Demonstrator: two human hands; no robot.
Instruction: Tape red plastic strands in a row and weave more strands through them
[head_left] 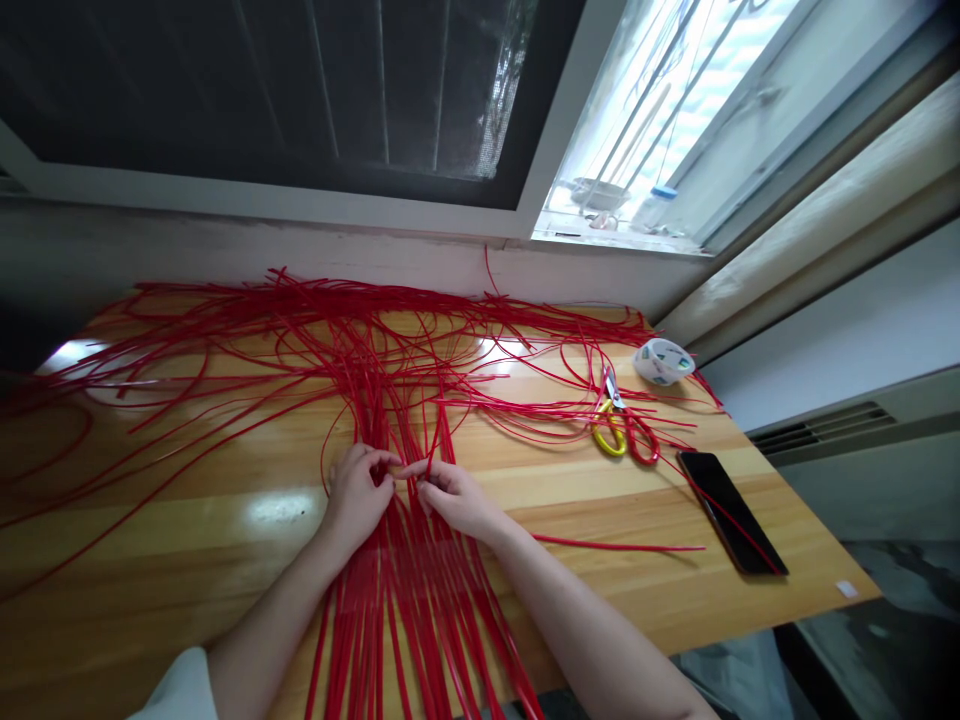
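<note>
Many long red plastic strips [390, 370] lie spread over a wooden table [187, 540]. A bundle of them runs straight toward me and hangs over the near edge. My left hand [358, 492] rests on this bundle with its fingers curled, pinching strips. My right hand [452, 495] sits beside it, fingertips pinched on a strip. The two hands nearly touch at the middle of the bundle.
Scissors with a yellow and a red handle [622, 430] lie to the right among the strips. Behind them is a roll of patterned tape [663, 361]. A black phone [731, 511] lies near the table's right edge. A window sill runs along the back.
</note>
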